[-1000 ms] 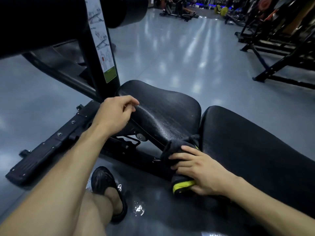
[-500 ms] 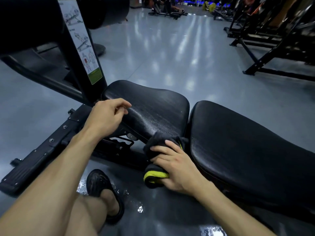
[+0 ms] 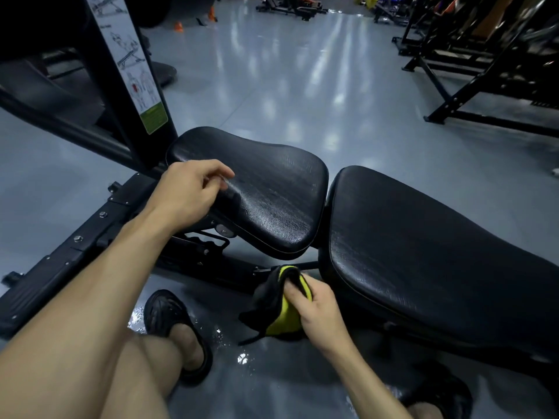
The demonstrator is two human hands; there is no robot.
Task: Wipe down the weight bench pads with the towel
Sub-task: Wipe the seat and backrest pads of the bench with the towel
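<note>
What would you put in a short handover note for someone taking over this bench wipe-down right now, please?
Left hand: loosely curled, resting on the near edge of the seat pad, holding nothing visible.
Right hand: gripping the bunched black and yellow towel, held off the pads, below the gap between the seat pad and the back pad.
Done: the seat pad shows a streaky sheen, so it may have had a pass; I cannot confirm it.
Left: bring the towel back up, wipe the back pad along its length, then recheck the seat pad's edges.

Exercise-diagram sticker (image 3: 134,71) on frame post (image 3: 106,86), text illegible
</note>
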